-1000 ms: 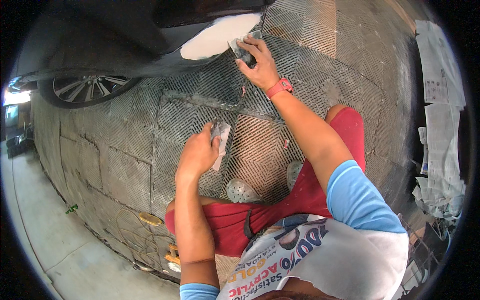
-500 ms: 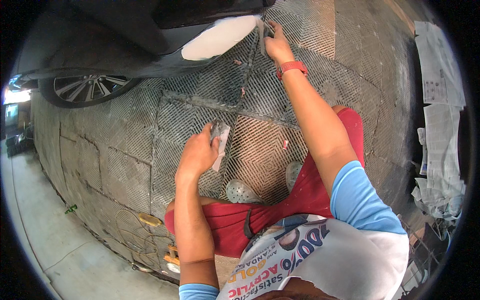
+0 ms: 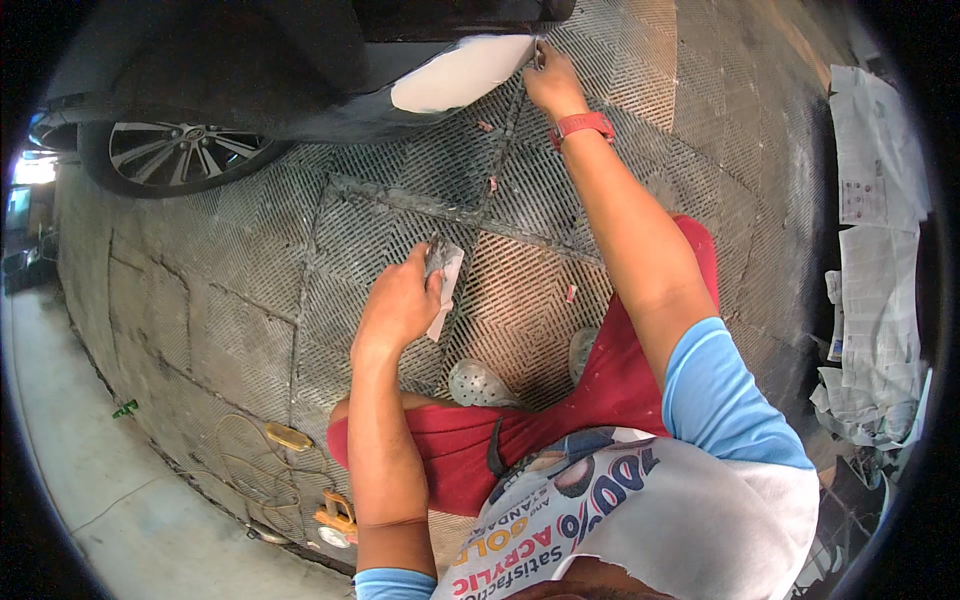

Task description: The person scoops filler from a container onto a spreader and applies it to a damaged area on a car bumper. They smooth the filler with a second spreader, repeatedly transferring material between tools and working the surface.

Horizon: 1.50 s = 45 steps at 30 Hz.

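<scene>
A pale, smooth filler patch (image 3: pixel 465 75) covers the lower corner of a dark car's bumper (image 3: pixel 345 118). At the patch's right end is my right hand (image 3: pixel 556 85), its fingers pinched on a thin putty spreader (image 3: pixel 537 50). The spreader is mostly hidden by the fingers and seems nearly edge-on. Lower and to the left, my left hand (image 3: pixel 398 300) grips a flat putty knife (image 3: pixel 448 285) with a grey smeared end and a pale face. It is held above the floor, away from the car.
The car's wheel (image 3: pixel 185 155) stands at the upper left. Ridged mats (image 3: pixel 370 250) cover the floor. A yellow-handled tool (image 3: pixel 288 437) with a cord and a yellow clamp-like thing (image 3: pixel 338 515) lie lower left. Sheets of newspaper (image 3: pixel 880 300) hang at the right. My shoes (image 3: pixel 480 383) are close below.
My right hand stays at the patch's right end, but its spreader has turned from a visible broad blade to nearly edge-on. The view has shifted slightly; my left hand is nearly still.
</scene>
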### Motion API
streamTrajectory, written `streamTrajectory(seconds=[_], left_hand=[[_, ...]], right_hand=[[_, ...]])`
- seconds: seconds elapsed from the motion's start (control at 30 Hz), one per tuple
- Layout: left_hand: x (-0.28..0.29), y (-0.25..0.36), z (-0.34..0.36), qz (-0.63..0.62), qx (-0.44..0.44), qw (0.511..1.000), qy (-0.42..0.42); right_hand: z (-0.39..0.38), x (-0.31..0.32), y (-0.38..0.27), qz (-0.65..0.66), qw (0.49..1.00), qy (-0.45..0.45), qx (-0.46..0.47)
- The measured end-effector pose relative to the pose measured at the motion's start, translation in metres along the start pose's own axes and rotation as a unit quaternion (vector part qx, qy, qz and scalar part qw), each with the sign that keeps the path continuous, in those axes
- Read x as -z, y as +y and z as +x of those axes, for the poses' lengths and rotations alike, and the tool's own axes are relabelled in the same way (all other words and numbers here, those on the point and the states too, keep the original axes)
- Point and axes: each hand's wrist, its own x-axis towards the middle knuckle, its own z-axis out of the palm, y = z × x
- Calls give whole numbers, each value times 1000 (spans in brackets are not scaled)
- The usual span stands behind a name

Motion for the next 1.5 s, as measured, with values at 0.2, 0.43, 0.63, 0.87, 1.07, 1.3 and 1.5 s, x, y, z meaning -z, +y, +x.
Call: streamTrajectory(seconds=[0.2, 0.43, 0.63, 0.87, 1.07, 1.3, 1.5], left_hand=[[4, -8, -3, -15, 6, 1000, 10], [10, -13, -5, -19, 3, 1000, 16], [13, -17, 1, -31, 7, 1000, 3], [11, -21, 1, -28, -13, 999, 30], [15, -17, 0, -30, -7, 999, 24], [17, -13, 2, -31, -2, 999, 11], [19, -8, 2, -24, 2, 1000, 10]], right_hand=[[-8, 5, -23, -23, 999, -36, 25], [-23, -2, -42, -35, 998, -13, 47], [-38, 3, -64, -54, 996, -29, 68], [-59, 1, -80, -44, 991, -15, 126], [-73, -4, -89, -43, 986, 4, 162], [-94, -5, -104, -57, 977, 13, 206], [-110, -5, -114, -76, 972, 17, 221]])
